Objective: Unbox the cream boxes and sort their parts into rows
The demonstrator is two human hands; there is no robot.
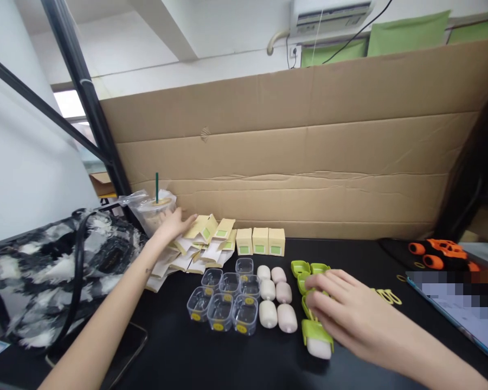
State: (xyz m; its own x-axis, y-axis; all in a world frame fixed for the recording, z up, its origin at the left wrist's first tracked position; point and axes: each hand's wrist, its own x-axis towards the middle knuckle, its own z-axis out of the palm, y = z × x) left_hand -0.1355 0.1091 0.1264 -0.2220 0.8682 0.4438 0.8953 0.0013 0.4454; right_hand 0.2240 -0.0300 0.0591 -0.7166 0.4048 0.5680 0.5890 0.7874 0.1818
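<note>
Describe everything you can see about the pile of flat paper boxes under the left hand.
The pile of flat paper boxes is pale yellow card with white undersides and small green squares. The pieces lie unfolded and loosely fanned on the black table, left of three folded boxes. The left hand rests open on its far-left end.

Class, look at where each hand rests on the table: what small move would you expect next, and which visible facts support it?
Probably the left hand closes on one flat carton from the pile of unfolded cartons it rests on, since three folded boxes already stand beside it. The right hand lies flat over the green lids, gripping nothing.
</note>
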